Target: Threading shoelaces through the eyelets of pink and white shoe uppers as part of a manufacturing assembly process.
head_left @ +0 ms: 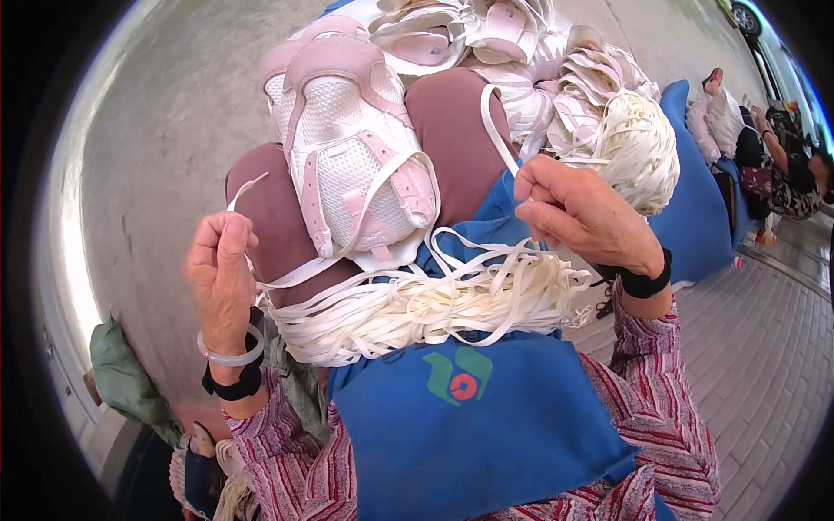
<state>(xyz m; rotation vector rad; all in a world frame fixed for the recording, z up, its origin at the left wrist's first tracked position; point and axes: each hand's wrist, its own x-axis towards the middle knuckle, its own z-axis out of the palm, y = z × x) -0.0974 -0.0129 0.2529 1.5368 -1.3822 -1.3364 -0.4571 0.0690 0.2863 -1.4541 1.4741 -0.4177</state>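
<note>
A pink and white mesh shoe upper (352, 165) lies on my lap, across my knees in maroon trousers. My left hand (221, 273) pinches one end of a flat white lace (287, 276) that runs to the upper. My right hand (582, 213) pinches another white lace end (493, 117) raised above my right knee. A loose heap of white laces (417, 308) rests on the blue apron (469, 425) between both hands.
More pink and white shoe uppers (452, 35) are piled beyond my knees. A thick bundle of white laces (638, 148) sits on a blue cloth (699, 200) at right. Another person (782, 169) sits at the far right. A green bag (122, 378) lies at lower left on grey concrete floor.
</note>
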